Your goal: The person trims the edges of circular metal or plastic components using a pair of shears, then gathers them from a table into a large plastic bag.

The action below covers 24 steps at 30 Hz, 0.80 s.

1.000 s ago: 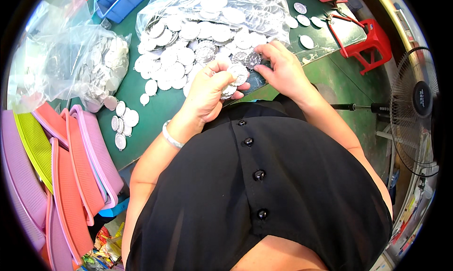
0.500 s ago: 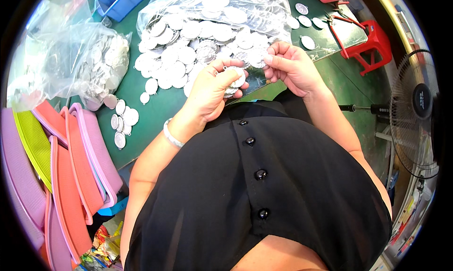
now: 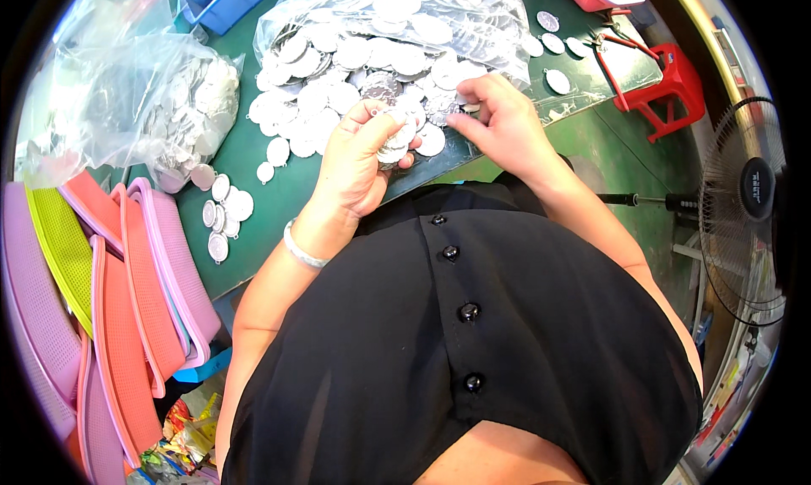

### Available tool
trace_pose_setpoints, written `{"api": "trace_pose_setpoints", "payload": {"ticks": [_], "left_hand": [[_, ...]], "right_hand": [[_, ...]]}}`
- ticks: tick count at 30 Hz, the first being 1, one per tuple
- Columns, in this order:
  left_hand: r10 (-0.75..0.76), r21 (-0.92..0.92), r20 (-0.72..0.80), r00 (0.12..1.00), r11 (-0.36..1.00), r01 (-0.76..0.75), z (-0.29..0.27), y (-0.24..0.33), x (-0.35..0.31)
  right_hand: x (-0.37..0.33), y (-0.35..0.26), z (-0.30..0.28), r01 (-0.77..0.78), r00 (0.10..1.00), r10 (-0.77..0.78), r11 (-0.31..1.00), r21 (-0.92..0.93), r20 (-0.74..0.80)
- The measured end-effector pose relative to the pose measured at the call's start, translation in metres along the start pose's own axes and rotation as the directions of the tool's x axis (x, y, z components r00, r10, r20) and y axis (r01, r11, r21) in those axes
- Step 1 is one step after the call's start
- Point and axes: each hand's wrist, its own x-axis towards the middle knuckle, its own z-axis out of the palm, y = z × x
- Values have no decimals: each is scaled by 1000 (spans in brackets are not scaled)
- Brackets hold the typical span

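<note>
So, left hand [image 3: 355, 164] holds silver discs [image 3: 395, 135], right hand [image 3: 505, 130] at the pile [image 3: 325, 96]

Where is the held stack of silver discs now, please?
In the head view, the stack is in the left hand, upper centre, left of the right hand.

From above, a person in a black buttoned top at a green table [image 3: 262, 231]. The left hand [image 3: 359, 155] grips a few silvery round discs [image 3: 395, 138] between thumb and fingers. The right hand [image 3: 503, 122], thumb and forefinger parted, is at the near edge of a heap of similar discs [image 3: 312, 105] spilling from a clear plastic bag [image 3: 498, 29]. At left are another bag of discs [image 3: 198, 105] and coral, purple and lime baskets [image 3: 127, 341]; at right, a red stool [image 3: 676, 88] and a black fan [image 3: 756, 189].
</note>
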Motion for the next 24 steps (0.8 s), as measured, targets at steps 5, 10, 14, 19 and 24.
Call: {"api": "trace_pose_setpoints", "payload": {"ticks": [5, 10, 14, 19, 24], "left_hand": [[-19, 17, 37, 999, 1000, 19, -1, 0, -2], [-60, 27, 34, 998, 998, 59, -4, -1, -1], [-79, 35, 39, 996, 996, 77, -3, 0, -2], [-75, 68, 80, 994, 995, 70, -8, -2, -3], [-67, 67, 139, 988, 996, 58, -11, -3, -2]], "right_hand": [[1, -4, 5, 76, 997, -78, 978, -194, 1], [4, 5, 6, 31, 999, -29, 996, -82, 24], [4, 1, 7, -42, 997, 35, 993, 109, 71], [2, -6, 2, 201, 972, -175, 965, -171, 156], [3, -9, 2, 258, 958, -212, 930, -261, 192]]}}
